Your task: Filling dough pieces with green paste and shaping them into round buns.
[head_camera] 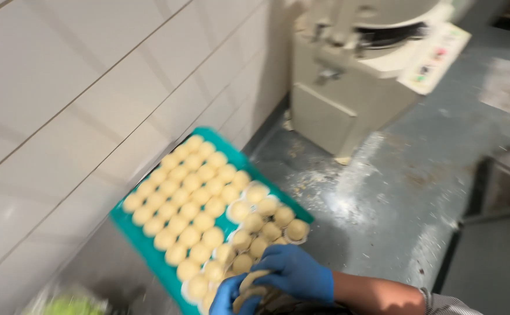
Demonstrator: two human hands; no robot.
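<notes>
Both blue-gloved hands, right hand [297, 273] and left hand [230, 296], curl together pinching one dough ball [254, 284] beside the teal tray [139, 240] of dough balls [190, 208]

View: a single camera worn on the person's head
Direction: angled steeply down and tilted, so the white tiled wall [62, 87] slants across the left
Nearness: close to the teal rectangular plastic tray of pale round dough balls [128, 224], low in the frame
Lower edge: the right hand in a blue glove [296, 273] and the left hand in a blue glove [229, 296], partly cut off
Farther off: the flour-dusted grey floor [395, 198] and the cream metal dough machine [360, 64] at the top
Sharpness: blurred throughout
Shared scene: none, only one view
</notes>
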